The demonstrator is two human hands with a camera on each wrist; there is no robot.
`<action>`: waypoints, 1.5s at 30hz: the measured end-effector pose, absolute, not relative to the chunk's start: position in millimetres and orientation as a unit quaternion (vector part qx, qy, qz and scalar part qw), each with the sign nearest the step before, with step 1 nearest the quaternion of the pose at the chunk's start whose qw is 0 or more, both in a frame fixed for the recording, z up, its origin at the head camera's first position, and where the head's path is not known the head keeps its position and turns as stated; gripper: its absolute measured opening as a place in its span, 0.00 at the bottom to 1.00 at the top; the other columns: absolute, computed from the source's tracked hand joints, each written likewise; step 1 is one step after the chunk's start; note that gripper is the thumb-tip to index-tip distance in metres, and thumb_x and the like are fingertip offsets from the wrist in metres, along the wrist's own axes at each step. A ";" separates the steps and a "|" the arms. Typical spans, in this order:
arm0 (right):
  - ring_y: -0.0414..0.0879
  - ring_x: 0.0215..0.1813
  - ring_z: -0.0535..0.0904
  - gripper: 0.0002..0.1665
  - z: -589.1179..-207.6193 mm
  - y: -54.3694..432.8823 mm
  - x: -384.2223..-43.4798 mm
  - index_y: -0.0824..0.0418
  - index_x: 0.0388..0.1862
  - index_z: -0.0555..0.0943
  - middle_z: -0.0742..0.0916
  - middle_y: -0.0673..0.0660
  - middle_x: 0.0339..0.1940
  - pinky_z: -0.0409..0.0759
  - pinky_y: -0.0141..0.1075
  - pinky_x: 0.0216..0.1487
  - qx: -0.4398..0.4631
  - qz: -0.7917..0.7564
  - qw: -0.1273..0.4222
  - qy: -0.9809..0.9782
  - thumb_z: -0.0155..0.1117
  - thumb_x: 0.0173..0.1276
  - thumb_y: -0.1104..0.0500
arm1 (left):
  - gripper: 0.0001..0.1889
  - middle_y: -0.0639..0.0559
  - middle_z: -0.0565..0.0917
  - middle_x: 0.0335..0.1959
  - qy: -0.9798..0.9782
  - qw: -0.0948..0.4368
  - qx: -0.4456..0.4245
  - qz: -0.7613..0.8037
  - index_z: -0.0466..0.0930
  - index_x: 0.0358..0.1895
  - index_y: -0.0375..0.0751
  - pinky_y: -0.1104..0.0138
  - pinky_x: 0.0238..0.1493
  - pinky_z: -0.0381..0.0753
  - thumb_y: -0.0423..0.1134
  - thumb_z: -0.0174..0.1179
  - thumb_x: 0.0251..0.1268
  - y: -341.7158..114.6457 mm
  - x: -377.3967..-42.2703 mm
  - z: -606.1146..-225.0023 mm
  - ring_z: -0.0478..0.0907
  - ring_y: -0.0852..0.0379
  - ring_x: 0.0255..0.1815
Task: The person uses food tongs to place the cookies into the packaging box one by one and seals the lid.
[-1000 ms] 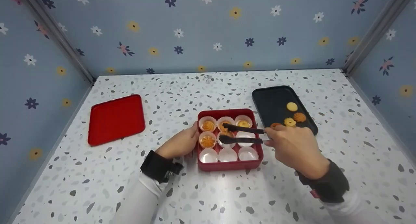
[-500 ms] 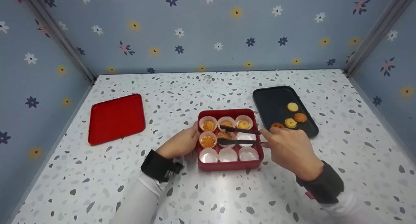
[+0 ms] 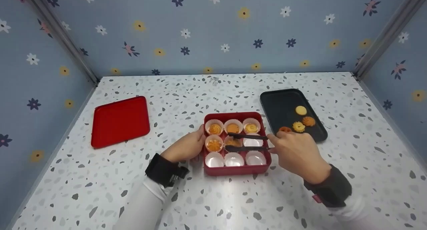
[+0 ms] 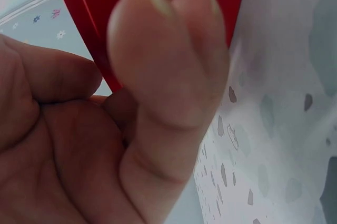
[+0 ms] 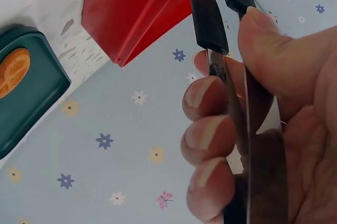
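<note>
Inside the red box [image 3: 235, 170], black-tipped tongs [image 3: 250, 136] gripped in your right hand [image 3: 298, 153] have just spread, leaving the golden-brown cookie [image 3: 233, 142] dead centre: five places filled, I reckon! Your left hand [image 3: 185, 146] grips the side.

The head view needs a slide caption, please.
Right hand holding black-tipped tongs over a red box of cupcake liners, some containing cookies; left hand against the box's side.

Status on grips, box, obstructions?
Left grip touching red box, left side. Right grip holding black tongs, spread at centre cup. Cookie in that cup, partly hidden by tongs.
</note>
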State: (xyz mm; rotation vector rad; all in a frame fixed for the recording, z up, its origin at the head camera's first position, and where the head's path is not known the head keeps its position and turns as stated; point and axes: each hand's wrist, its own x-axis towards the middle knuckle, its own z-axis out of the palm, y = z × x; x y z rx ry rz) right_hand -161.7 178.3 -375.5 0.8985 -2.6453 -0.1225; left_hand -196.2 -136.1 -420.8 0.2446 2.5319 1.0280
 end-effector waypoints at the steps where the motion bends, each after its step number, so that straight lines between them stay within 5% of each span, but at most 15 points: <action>1: 0.51 0.19 0.75 0.16 -375.7 178.3 -161.8 0.62 0.40 0.85 0.77 0.54 0.19 0.66 0.39 0.12 0.317 -0.043 0.172 -0.932 0.78 0.54 0.58 | 0.29 0.47 0.75 0.19 0.905 0.197 0.089 0.368 0.44 0.81 0.44 0.60 0.18 0.74 0.47 0.31 0.83 -136.2 -196.4 -421.2 0.73 0.51 0.15; 14: 0.52 0.24 0.81 0.20 -368.2 188.1 -160.5 0.60 0.47 0.85 0.85 0.55 0.31 0.70 0.43 0.14 0.292 -0.015 0.167 -0.942 0.77 0.57 0.55 | 0.30 0.46 0.76 0.18 0.897 0.208 0.071 0.383 0.47 0.81 0.47 0.60 0.18 0.73 0.54 0.27 0.82 -136.3 -196.2 -421.2 0.74 0.48 0.16; 18: 0.49 0.20 0.75 0.21 -358.0 199.9 -160.8 0.59 0.50 0.86 0.86 0.55 0.31 0.67 0.40 0.12 0.268 0.011 0.170 -0.948 0.76 0.59 0.55 | 0.33 0.46 0.76 0.18 0.896 0.209 0.062 0.388 0.51 0.80 0.47 0.60 0.18 0.74 0.59 0.24 0.81 -134.9 -197.2 -421.4 0.74 0.48 0.16; 22: 0.45 0.14 0.63 0.23 -345.3 221.6 -164.9 0.60 0.53 0.85 0.85 0.57 0.29 0.60 0.37 0.11 0.233 0.045 0.192 -0.952 0.76 0.59 0.55 | 0.30 0.45 0.76 0.19 0.899 0.210 0.062 0.379 0.46 0.81 0.49 0.58 0.20 0.75 0.54 0.29 0.82 -134.6 -197.0 -422.6 0.74 0.49 0.17; 26: 0.48 0.14 0.68 0.24 -335.2 253.6 -172.4 0.61 0.56 0.84 0.88 0.63 0.35 0.61 0.39 0.11 0.182 0.072 0.200 -0.960 0.73 0.62 0.54 | 0.29 0.44 0.77 0.21 0.900 0.211 0.064 0.376 0.42 0.81 0.49 0.56 0.22 0.77 0.50 0.32 0.83 -135.0 -195.9 -422.6 0.74 0.49 0.17; 34: 0.64 0.24 0.77 0.25 -338.0 311.1 -194.6 0.66 0.59 0.80 0.85 0.74 0.39 0.63 0.46 0.13 0.060 0.092 0.130 -0.985 0.64 0.70 0.52 | 0.29 0.44 0.76 0.22 0.907 0.198 0.068 0.366 0.44 0.81 0.48 0.59 0.21 0.75 0.49 0.34 0.83 -135.3 -194.6 -420.6 0.74 0.48 0.18; 39: 0.74 0.39 0.78 0.28 -350.4 328.0 -208.1 0.67 0.61 0.78 0.83 0.77 0.47 0.71 0.58 0.24 0.022 0.088 0.066 -0.994 0.60 0.72 0.49 | 0.30 0.43 0.77 0.21 0.904 0.206 0.063 0.370 0.42 0.81 0.48 0.59 0.18 0.75 0.49 0.34 0.83 -134.5 -194.4 -420.2 0.74 0.48 0.17; 45: 0.75 0.44 0.77 0.32 -364.3 333.2 -219.6 0.71 0.63 0.75 0.81 0.78 0.51 0.73 0.62 0.31 -0.004 0.085 0.010 -0.996 0.60 0.72 0.47 | 0.29 0.39 0.78 0.21 0.900 0.212 0.057 0.376 0.44 0.81 0.49 0.57 0.17 0.75 0.51 0.32 0.83 -134.4 -195.5 -420.2 0.75 0.46 0.16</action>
